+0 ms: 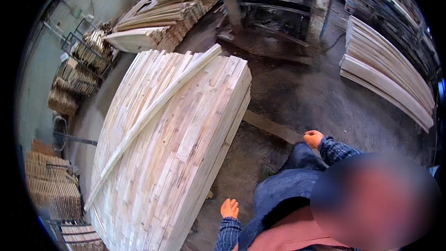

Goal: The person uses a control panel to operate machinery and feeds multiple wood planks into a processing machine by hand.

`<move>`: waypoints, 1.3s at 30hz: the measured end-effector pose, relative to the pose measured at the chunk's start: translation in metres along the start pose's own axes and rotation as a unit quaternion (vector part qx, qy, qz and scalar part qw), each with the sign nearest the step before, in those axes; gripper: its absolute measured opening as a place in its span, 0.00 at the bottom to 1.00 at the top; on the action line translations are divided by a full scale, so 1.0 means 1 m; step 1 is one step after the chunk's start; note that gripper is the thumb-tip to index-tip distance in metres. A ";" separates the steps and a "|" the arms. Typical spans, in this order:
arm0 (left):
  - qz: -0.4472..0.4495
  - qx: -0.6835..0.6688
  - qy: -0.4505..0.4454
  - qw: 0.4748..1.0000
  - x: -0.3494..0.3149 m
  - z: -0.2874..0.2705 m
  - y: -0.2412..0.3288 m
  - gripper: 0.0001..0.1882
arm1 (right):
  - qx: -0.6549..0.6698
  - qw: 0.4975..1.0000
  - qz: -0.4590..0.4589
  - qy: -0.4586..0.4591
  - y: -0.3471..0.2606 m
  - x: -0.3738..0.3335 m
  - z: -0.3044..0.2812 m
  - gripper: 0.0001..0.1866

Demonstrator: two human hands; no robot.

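In the head view, the large board stack (pixel 186 125) stands on the person's left, its long side nearest the left hand (pixel 230 209), which hangs just beside it with fingers loosely bent and nothing in them; the right hand (pixel 313 139), also orange-gloved, is curled in front of the body, and I cannot tell whether it grips anything. One pale strip (pixel 153 110) lies diagonally over the top, crossing the other boards, its ends reaching the stack's edges; since it appears unfastened, a knock or a tug at either end could swing or slide it off. The narrow boards beneath might also shift if leaned on, as no strap shows around them. A brown plank (pixel 272 128) runs along the floor from the stack toward the dark trousers (pixel 297 179), so a careless step could catch on it. Ahead, a machine frame (pixel 320 18) closes off the way; a lower stack (pixel 388 72) lies to the right, a ragged pile (pixel 162 23) rises beyond, and bundles (pixel 53 183) line the left, where a dark bar (pixel 76 139) juts inward and the main stack bars direct access.
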State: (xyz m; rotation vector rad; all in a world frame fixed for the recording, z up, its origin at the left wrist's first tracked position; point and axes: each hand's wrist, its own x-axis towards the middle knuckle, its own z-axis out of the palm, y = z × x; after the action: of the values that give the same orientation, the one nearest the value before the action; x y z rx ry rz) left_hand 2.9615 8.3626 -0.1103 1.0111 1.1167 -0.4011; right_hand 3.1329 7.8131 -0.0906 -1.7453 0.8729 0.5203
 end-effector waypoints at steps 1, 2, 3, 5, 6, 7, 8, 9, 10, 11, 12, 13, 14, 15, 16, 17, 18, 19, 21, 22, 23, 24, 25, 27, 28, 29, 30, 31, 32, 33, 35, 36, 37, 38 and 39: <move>0.003 -0.050 0.000 0.999 0.013 -0.004 0.010 0.27 | -0.009 1.000 0.012 -0.024 -0.016 0.006 0.002 0.27; 0.002 -0.098 -0.003 0.995 0.021 -0.003 0.014 0.30 | -0.020 0.998 0.029 -0.042 -0.028 0.008 -0.004 0.26; 0.018 -0.120 0.009 0.993 0.025 0.010 0.021 0.34 | -0.047 0.997 0.051 -0.032 -0.041 0.010 -0.010 0.26; 0.043 -0.146 -0.001 0.988 0.026 0.061 0.059 0.45 | -0.091 0.991 0.095 -0.002 -0.074 0.017 -0.019 0.24; 0.053 -0.189 -0.016 0.980 0.030 0.081 0.077 0.47 | -0.070 0.992 0.098 -0.045 -0.082 0.039 -0.026 0.24; 0.070 -0.211 -0.020 0.975 0.037 0.099 0.094 0.49 | -0.051 0.990 0.100 -0.088 -0.085 0.073 -0.038 0.23; 0.085 -0.234 -0.025 0.968 0.047 0.117 0.110 0.50 | -0.033 0.986 0.102 -0.129 -0.088 0.114 -0.048 0.23; 0.099 -0.250 -0.009 0.963 0.058 0.136 0.125 0.51 | -0.015 0.984 0.121 -0.127 -0.095 0.161 -0.047 0.17; 0.114 -0.267 0.011 0.957 0.071 0.150 0.138 0.53 | 0.114 0.935 0.127 -0.311 -0.112 0.202 -0.044 0.15; 0.114 -0.282 0.037 0.952 0.084 0.164 0.152 0.53 | 0.239 0.835 0.131 -0.478 -0.134 0.242 -0.044 0.14; 0.114 -0.297 0.063 0.946 0.099 0.178 0.166 0.54 | 0.351 0.689 0.133 -0.619 -0.165 0.279 -0.044 0.15; 0.118 -0.310 0.103 0.938 0.110 0.185 0.177 0.55 | 0.272 0.783 0.109 -0.549 -0.211 0.296 -0.024 0.13; 0.122 -0.325 0.142 0.927 0.122 0.194 0.188 0.56 | 0.213 0.870 0.107 -0.431 -0.265 0.291 0.007 0.13; 0.128 -0.361 0.159 0.910 0.137 0.193 0.189 0.60 | 0.149 0.936 0.093 -0.304 -0.318 0.287 0.031 0.14; 0.093 -0.390 0.126 0.908 0.154 0.224 0.206 0.60 | 0.234 0.814 0.078 -0.526 -0.327 0.357 0.003 0.11; 0.062 -0.417 0.143 0.895 0.154 0.222 0.205 0.59 | 0.113 0.905 -0.012 -0.409 -0.355 0.360 0.036 0.17; 0.036 -0.451 0.149 0.879 0.156 0.230 0.209 0.59 | -0.041 0.961 -0.066 -0.265 -0.390 0.353 0.060 0.36; 0.059 -0.414 0.164 0.894 0.159 0.247 0.217 0.58 | -0.102 0.961 -0.069 -0.249 -0.423 0.349 0.067 0.43; 0.052 -0.402 0.165 0.899 0.167 0.251 0.222 0.58 | -0.182 0.951 -0.103 -0.229 -0.479 0.344 0.083 0.52; 0.047 -0.393 0.166 0.903 0.165 0.253 0.230 0.59 | -0.199 0.946 -0.131 -0.220 -0.488 0.354 0.096 0.54; 0.021 -0.422 0.217 0.880 0.168 0.261 0.237 0.56 | -0.249 0.933 -0.152 -0.211 -0.500 0.366 0.103 0.55; 0.033 -0.427 0.225 0.875 0.166 0.259 0.240 0.55 | -0.265 0.930 -0.155 -0.204 -0.500 0.380 0.114 0.55; 0.047 -0.439 0.240 0.864 0.164 0.249 0.234 0.54 | -0.218 0.940 -0.091 -0.247 -0.502 0.373 0.137 0.54; 0.108 -0.471 0.250 0.839 0.165 0.220 0.204 0.53 | -0.161 0.950 -0.014 -0.266 -0.506 0.339 0.171 0.51; 0.082 -0.473 0.240 0.844 0.168 0.229 0.232 0.52 | -0.152 0.963 -0.081 -0.209 -0.463 0.409 0.150 0.52; 0.058 -0.494 0.270 0.825 0.166 0.231 0.233 0.52 | -0.132 0.958 -0.047 -0.248 -0.470 0.394 0.163 0.52; 0.033 -0.510 0.279 0.813 0.169 0.242 0.247 0.52 | -0.110 0.967 -0.052 -0.222 -0.458 0.406 0.156 0.51; 0.054 -0.511 0.272 0.814 0.167 0.243 0.240 0.50 | -0.119 0.966 -0.064 -0.218 -0.459 0.395 0.159 0.49; 0.079 -0.519 0.261 0.810 0.163 0.243 0.228 0.48 | -0.178 0.965 -0.063 -0.184 -0.467 0.380 0.167 0.48; 0.070 -0.514 0.244 0.820 0.161 0.245 0.233 0.47 | -0.182 0.963 -0.063 -0.188 -0.464 0.391 0.161 0.45; 0.057 -0.521 0.219 0.823 0.159 0.246 0.246 0.47 | -0.164 0.966 -0.076 -0.185 -0.445 0.423 0.142 0.47; 0.055 -0.545 0.231 0.804 0.159 0.241 0.231 0.46 | -0.234 0.962 -0.018 -0.139 -0.469 0.380 0.162 0.49; 0.051 -0.561 0.219 0.796 0.161 0.242 0.233 0.45 | -0.206 0.959 -0.035 -0.193 -0.467 0.392 0.150 0.50; 0.067 -0.588 0.192 0.783 0.162 0.242 0.231 0.44 | -0.210 0.968 -0.006 -0.138 -0.467 0.391 0.148 0.48; 0.083 -0.614 0.163 0.768 0.163 0.241 0.227 0.42 | -0.212 0.971 0.004 -0.110 -0.465 0.391 0.143 0.45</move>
State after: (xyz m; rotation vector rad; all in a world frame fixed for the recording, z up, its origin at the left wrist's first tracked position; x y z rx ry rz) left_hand 3.3265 8.3126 -0.1296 -0.0321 1.2547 0.6616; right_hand 3.7491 7.9061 -0.1278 -2.0174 0.6413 0.9406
